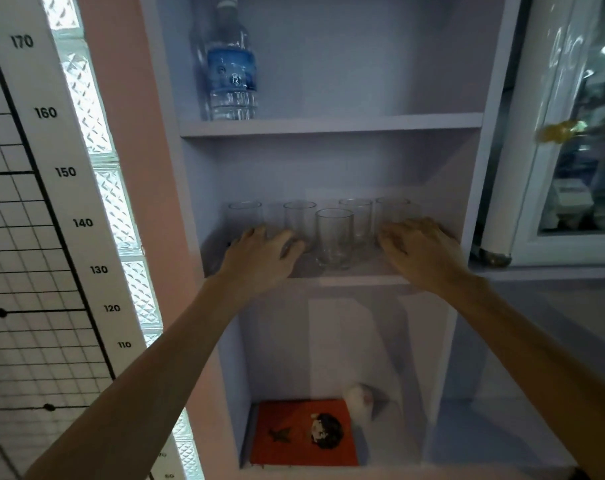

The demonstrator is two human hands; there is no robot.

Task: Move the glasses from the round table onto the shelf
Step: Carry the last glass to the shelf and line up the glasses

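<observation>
Several clear drinking glasses stand on the middle board of a pale lilac shelf point(346, 279). One glass point(334, 237) stands in front at the centre. Others stand behind it at the left point(244, 212), left of centre point(299, 218), right of centre point(356, 216) and right point(394, 207). My left hand point(264, 258) reaches in at the left, fingers spread, covering the bases of the two left glasses. My right hand point(420, 249) lies palm down at the right, fingers apart, in front of the right glass. Neither hand is closed around a glass. The round table is out of view.
A water bottle point(232, 74) stands on the board above. An orange book point(304, 433) and a small white object point(360, 400) lie in the compartment below. A glass-door fridge point(571, 174) stands to the right, a height chart point(65, 172) on the left wall.
</observation>
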